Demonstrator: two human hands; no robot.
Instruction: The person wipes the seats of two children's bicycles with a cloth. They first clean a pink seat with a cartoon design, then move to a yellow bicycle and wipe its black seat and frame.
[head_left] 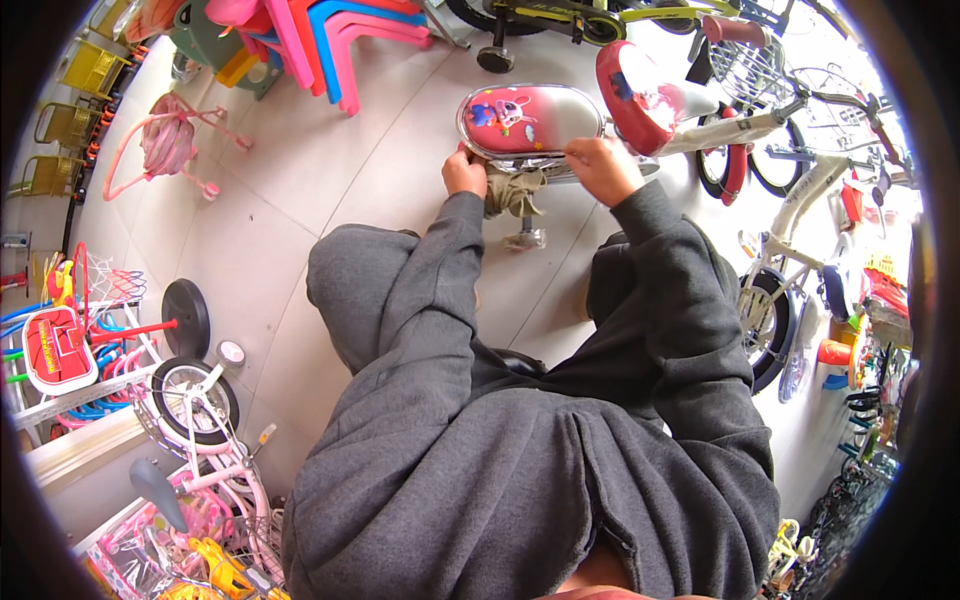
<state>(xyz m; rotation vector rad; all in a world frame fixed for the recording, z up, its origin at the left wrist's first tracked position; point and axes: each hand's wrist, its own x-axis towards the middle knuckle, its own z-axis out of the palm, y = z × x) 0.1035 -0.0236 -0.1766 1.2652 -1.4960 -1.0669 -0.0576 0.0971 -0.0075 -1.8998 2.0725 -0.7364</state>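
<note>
**Red-and-pale seat pad (530, 122) between two hands, on a small bicycle (738, 131)**

Open tiled floor (340, 170) is left on the pad's left side, as far as a pink toy-stroller frame (165, 150). On the right, room is closed off by a red saddle (635, 100), set just beside the pad's end; the far side is bounded by a yellow-green bicycle (640, 14). The pad is oval and glossy, shaded from red to silvery white, printed with a cartoon rabbit and edged by a bright rim. A bunched khaki cloth (514, 193) is seen beneath. The pad's near edge is flanked by the left hand (466, 173) and the right hand (606, 170), both with fingers curled; whether anything is pinched cannot be told.
</note>
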